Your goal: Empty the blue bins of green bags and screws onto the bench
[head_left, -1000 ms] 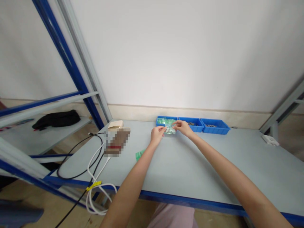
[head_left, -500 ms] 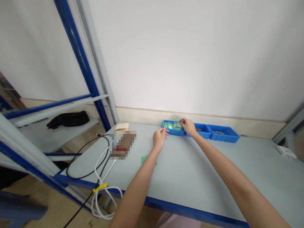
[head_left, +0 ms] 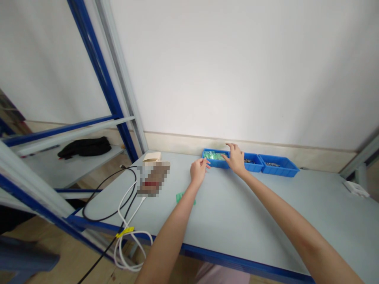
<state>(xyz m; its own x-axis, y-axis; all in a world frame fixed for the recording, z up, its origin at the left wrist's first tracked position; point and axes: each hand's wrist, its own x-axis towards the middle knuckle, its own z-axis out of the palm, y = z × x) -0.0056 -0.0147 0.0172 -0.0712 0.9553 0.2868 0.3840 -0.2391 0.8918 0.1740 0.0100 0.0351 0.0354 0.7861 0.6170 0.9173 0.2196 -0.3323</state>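
Note:
Three blue bins stand in a row at the table's far edge. The left bin (head_left: 215, 162) holds green plastic bags (head_left: 212, 156). My right hand (head_left: 236, 157) hovers between the left bin and the middle bin (head_left: 253, 167), fingers spread, holding nothing. My left hand (head_left: 198, 170) rests just in front of the left bin, fingers loosely curled, with nothing visible in it. A small green bag (head_left: 179, 197) lies on the table beside my left forearm.
The right bin (head_left: 278, 167) holds small dark parts. A cream object (head_left: 152, 157) and a blurred-out item (head_left: 153, 179) lie at the left, with black and white cables (head_left: 124, 215) running off the front edge. A white piece (head_left: 356, 189) lies far right. A black cloth (head_left: 85, 146) lies on the left shelf.
A second ago both hands held a green bag in front of the bins. The right hand carried it into the left bin and has let go, now open beside it.

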